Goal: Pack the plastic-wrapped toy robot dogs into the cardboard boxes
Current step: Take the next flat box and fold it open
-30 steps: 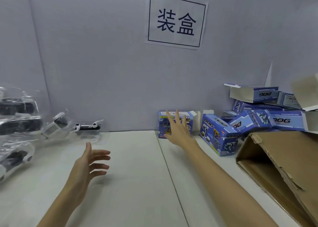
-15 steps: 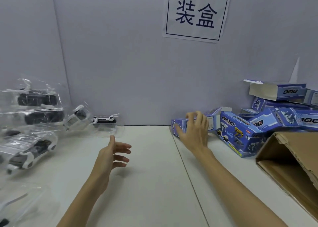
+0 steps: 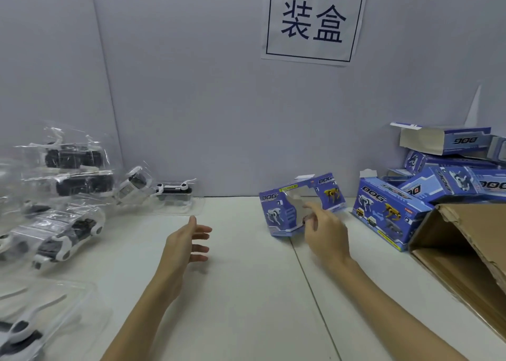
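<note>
My right hand (image 3: 325, 234) grips a blue toy dog box (image 3: 290, 207) with a clear window, tilted and lifted off the white table near the back wall. My left hand (image 3: 186, 240) hovers above the table's middle with fingers spread and relaxed, holding nothing. Several plastic-wrapped black-and-white robot dogs (image 3: 68, 229) lie heaped at the left, and one more (image 3: 175, 192) sits by the wall. Another wrapped dog (image 3: 22, 330) lies at the bottom left corner.
A pile of blue dog boxes (image 3: 449, 188) is stacked at the back right, one (image 3: 388, 213) lying nearest my right hand. A large brown carton (image 3: 471, 254) lies on its side at the right edge. A paper sign (image 3: 315, 21) hangs on the grey wall.
My right hand has closed on the blue box, pulled it away from the wall and tilted it up. My left hand has drifted slightly forward, still holding nothing.
</note>
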Available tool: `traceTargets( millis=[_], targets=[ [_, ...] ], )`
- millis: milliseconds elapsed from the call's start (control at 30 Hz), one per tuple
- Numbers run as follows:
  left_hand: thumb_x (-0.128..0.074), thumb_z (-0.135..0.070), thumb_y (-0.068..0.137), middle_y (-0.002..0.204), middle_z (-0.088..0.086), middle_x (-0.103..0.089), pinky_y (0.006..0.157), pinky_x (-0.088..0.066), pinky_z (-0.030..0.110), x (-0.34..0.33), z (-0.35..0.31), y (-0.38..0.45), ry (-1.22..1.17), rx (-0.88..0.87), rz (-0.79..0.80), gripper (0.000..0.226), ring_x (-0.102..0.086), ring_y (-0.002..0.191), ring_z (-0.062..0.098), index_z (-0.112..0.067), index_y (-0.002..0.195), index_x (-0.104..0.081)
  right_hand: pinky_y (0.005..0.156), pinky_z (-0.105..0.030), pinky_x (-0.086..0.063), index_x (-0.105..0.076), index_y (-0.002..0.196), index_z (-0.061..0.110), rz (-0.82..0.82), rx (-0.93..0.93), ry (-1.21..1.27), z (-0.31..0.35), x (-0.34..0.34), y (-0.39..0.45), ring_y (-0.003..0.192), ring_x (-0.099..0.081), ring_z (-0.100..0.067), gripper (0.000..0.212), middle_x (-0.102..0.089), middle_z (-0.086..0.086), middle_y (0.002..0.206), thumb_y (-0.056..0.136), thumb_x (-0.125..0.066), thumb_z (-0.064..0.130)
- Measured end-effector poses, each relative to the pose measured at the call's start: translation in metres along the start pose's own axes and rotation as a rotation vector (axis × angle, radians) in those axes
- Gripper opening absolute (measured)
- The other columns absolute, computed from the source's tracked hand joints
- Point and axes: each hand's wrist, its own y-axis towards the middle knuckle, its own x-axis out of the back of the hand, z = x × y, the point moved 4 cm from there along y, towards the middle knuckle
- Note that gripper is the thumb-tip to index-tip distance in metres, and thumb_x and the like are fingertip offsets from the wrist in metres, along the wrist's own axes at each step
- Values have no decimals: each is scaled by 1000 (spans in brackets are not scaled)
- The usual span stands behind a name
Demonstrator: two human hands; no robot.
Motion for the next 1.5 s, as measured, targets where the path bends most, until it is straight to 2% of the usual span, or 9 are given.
traceTargets(
  millis=[67, 300, 467, 700, 833, 967, 1100, 1267, 1500],
  targets=[
    [-46, -44, 109, 114, 16, -69, 69, -58, 40, -3, -2, -1, -18, -1, -14, 46, -67, 87, 30, -7, 107, -74, 55, -29, -37, -63, 118, 18, -138, 41, 92, 7, 11, -10, 63, -53, -22, 30, -61, 0, 71, 94, -56, 3],
    [-52, -54, 102, 145, 2, -53, 84, -60, 37, -11, -8, -9, -13, -77, 83, 42, -62, 120, 25, -32, 138, -58, 97, -30, -48, -24, 162, 31, 26, -425, 583, 19, -10, 1, 139, -42, -26, 71, -23, -14, 163, 102, -59, 47],
    [-68, -70, 80, 156, -28, -28, 110, -41, 36, -34, -5, -14, 130, -208, 239, 74, -42, 139, 8, -73, 143, -30, 115, -33, -36, -31, 162, 29, 151, -346, 729, 55, -27, -6, 152, -31, -20, 65, -32, -4, 164, 104, -58, 40],
    [-93, -26, 77, 127, -7, -59, 93, -58, 36, -36, -3, -11, 228, -480, 8, 70, -65, 110, 9, -45, 133, -56, 115, -14, -32, -37, 159, 31, 295, 7, 706, 97, -32, -58, 147, -32, 7, 64, -38, 32, 155, 102, -65, 25],
    [-93, -30, 71, 122, 9, -68, 75, -64, 49, -33, -2, -12, -282, -172, 80, 67, -75, 100, 31, -28, 124, -51, 121, -40, -36, -25, 161, 22, 141, -323, 810, 87, -17, -50, 148, -39, -18, 87, -34, -1, 163, 92, -75, 41],
    [-89, -31, 72, 110, 19, -72, 88, -61, 53, -35, -7, -18, -236, -38, 328, 64, -73, 96, 27, -14, 116, -46, 87, -30, -58, -27, 158, 42, 200, -331, 1175, 82, 4, -34, 115, -67, -8, 69, -56, 9, 146, 102, -65, 28],
    [-80, -56, 80, 122, -1, -69, 78, -58, 28, -45, -16, -30, -61, -125, 327, 59, -72, 103, 13, -17, 110, -47, 89, -40, -61, -32, 157, 43, 249, -156, 1135, 89, 18, -38, 118, -68, -18, 77, -61, 7, 139, 96, -59, 4],
    [-74, -44, 90, 141, -18, -61, 82, -64, 38, -39, -33, -35, -203, -337, 175, 68, -71, 116, 19, -53, 145, -35, 103, -54, -55, -29, 151, 48, 373, -32, 1044, 119, 19, -56, 137, -54, -21, 71, -43, 3, 157, 88, -61, 35],
    [-69, -33, 88, 124, -12, -71, 78, -63, 33, -45, -41, -46, -137, -370, 287, 54, -73, 111, 23, -43, 134, -42, 95, -37, -60, -31, 150, 34, 343, 49, 1118, 131, 27, -55, 135, -57, -18, 67, -53, 13, 146, 93, -65, 38]
  ],
)
